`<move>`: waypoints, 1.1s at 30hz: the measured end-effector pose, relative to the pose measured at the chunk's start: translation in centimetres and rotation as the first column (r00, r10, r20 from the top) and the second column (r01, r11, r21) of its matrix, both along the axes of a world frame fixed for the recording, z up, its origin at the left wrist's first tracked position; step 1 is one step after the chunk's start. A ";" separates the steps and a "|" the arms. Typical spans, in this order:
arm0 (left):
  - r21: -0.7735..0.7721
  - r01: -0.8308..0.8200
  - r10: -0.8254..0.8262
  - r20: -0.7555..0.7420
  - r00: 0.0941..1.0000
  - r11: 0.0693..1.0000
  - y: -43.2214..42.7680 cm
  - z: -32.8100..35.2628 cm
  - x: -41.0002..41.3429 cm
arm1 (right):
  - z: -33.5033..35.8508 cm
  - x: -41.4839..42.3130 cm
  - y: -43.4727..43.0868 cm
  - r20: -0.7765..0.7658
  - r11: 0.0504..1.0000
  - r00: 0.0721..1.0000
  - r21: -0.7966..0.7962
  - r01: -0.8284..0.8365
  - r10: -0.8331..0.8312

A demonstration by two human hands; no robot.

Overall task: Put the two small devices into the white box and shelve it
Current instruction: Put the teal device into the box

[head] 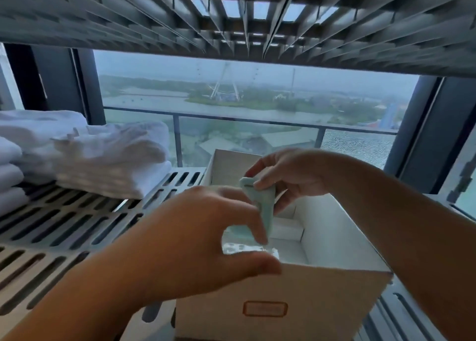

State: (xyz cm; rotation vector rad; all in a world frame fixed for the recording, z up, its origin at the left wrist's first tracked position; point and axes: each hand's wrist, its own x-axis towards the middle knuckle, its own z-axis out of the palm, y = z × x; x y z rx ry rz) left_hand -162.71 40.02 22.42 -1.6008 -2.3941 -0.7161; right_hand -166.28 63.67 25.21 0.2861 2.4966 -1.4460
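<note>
The open white box (283, 302) stands on the slotted shelf (64, 227), with a brown label frame on its front wall. Above its opening my right hand (288, 176) pinches the top end of a pale green device (262, 206), which hangs nearly upright. My left hand (195, 237) reaches in from the left; its fingertips touch the lower end of that device. Between its thumb and curled fingers it holds a second pale teal, glossy device (242, 240) over the box's near left corner. Inside the box I see white dividers; the hands hide part of the interior.
Folded white towels (90, 155) are stacked on the shelf to the left of the box. A ribbed upper shelf (231, 18) hangs close overhead. Behind the box is a window (257, 103) with a railing.
</note>
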 end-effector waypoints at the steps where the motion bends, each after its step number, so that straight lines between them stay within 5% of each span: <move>1: 0.015 0.049 -0.050 0.052 0.997 0.999 -0.1 -0.1 -0.1 | -0.1 -0.3 0.0 0.016 1.000 1.000 0.006 -0.015 0.015; 13: 0.065 0.136 -0.147 0.227 0.963 0.989 -0.2 0.0 -1.6 | -2.4 -1.8 -1.1 0.259 0.936 0.920 0.116 -0.332 0.294; 24: -0.034 0.201 -0.179 0.331 0.927 0.979 -0.3 -0.2 -2.1 | -3.7 -2.1 -1.0 0.278 0.935 0.917 0.130 -0.330 0.285; 33: -0.009 0.196 -0.187 0.263 0.947 0.981 -0.5 -0.6 -2.3 | -5.6 -3.2 -1.1 0.227 0.869 0.945 0.387 -0.308 0.233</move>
